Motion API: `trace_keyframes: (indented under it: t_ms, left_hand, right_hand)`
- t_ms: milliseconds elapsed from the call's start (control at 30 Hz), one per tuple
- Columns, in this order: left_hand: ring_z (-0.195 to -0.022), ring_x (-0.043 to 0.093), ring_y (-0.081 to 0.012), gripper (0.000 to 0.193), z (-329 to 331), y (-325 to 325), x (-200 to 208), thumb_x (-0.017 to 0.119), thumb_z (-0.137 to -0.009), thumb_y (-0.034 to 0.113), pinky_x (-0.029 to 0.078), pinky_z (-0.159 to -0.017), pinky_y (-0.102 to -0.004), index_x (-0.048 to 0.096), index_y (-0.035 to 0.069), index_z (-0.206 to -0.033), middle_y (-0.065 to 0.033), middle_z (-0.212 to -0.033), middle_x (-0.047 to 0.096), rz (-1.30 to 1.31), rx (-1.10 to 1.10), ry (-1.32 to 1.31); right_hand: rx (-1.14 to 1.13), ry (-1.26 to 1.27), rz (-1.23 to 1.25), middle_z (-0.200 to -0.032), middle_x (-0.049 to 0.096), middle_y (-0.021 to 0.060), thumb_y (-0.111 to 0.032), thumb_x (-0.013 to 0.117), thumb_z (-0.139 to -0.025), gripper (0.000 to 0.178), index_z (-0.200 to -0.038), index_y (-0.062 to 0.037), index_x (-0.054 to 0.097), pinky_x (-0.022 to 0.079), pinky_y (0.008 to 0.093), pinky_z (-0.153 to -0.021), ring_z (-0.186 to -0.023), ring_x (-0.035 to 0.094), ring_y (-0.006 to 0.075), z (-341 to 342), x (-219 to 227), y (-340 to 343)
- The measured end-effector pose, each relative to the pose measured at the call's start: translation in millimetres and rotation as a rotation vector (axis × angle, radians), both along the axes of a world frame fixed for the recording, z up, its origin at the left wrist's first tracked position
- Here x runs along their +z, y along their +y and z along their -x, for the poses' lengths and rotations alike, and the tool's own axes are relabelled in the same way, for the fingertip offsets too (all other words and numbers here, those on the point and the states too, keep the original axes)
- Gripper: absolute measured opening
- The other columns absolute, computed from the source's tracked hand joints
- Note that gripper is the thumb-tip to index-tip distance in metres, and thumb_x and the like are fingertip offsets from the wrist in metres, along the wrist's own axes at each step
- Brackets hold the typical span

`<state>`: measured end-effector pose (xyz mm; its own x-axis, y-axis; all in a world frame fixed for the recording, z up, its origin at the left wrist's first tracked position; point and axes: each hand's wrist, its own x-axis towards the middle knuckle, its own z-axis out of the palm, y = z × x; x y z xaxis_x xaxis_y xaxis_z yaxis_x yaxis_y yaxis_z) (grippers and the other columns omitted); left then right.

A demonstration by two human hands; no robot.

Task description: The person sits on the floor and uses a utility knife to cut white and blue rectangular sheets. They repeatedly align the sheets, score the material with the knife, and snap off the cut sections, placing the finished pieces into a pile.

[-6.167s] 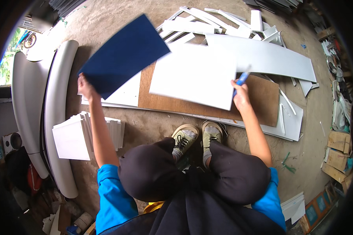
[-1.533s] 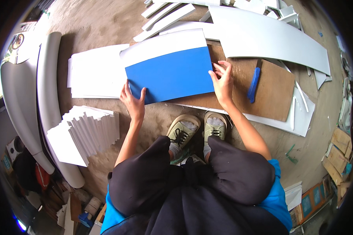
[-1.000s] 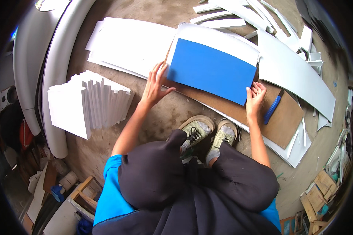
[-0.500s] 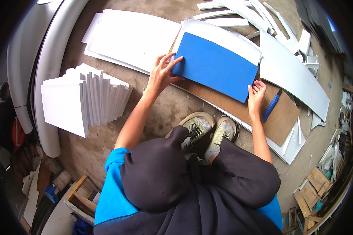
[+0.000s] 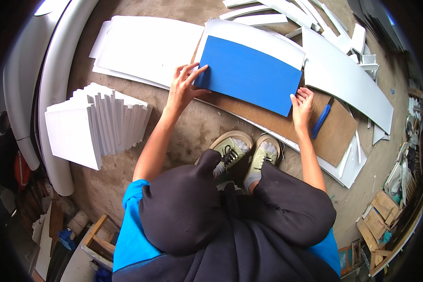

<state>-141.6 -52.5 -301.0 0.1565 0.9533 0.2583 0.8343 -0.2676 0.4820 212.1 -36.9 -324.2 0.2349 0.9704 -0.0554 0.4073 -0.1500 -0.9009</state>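
A flat blue rectangular board (image 5: 249,73) lies over a larger white sheet (image 5: 254,36), between my two hands. My left hand (image 5: 179,89) grips the board's left end, thumb at the near corner and fingers spread along the edge. At the near right corner, my right hand (image 5: 302,105) holds the edge with bent fingers. Under these lies a brown board (image 5: 336,131), itself on white sheet material. On the brown board, right of my right hand, rests a blue-handled cutter knife (image 5: 321,121).
A stack of white foam-like panels (image 5: 73,134) stands on the floor at left, near long white rolls (image 5: 54,94). White sheets (image 5: 150,47) lie far left. Another white sheet (image 5: 348,77) and offcut strips (image 5: 286,14) lie at far right. My shoes (image 5: 232,145) are close to the brown board.
The whole view has shifted slightly, so the boards and hands appear a little further left. Both hands keep their places at the blue board's ends.
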Motion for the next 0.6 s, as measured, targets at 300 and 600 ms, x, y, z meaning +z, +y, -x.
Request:
trace_keyframes:
  t_ms: [300,600]
  left_hand:
    - [-0.101,0.045,-0.0234,0.073,-4,-3,-1,0.079,-0.051,0.023,0.044,-0.087,-0.0371,0.053,0.023,-0.119,-0.0019,-0.12,0.048,0.052,0.051,-0.012]
    - [-0.135,0.008,-0.0211,0.1,-59,7,-3,0.068,-0.06,0.054,0.0,-0.107,-0.0503,0.019,0.015,-0.139,-0.0083,-0.146,0.012,0.132,-0.183,0.317]
  right_hand:
    - [0.05,0.041,0.027,-0.109,0.049,0.0138,0.002,0.059,-0.08,0.039,-0.112,-0.0011,0.039,0.046,0.0295,-0.085,-0.099,0.051,0.0193,2,8,-1]
    - [0.071,-0.055,-0.074,-0.104,0.053,0.0107,-0.001,0.059,-0.079,0.032,-0.108,-0.0019,0.044,0.046,0.0324,-0.079,-0.093,0.055,0.0216,3,4,-3]
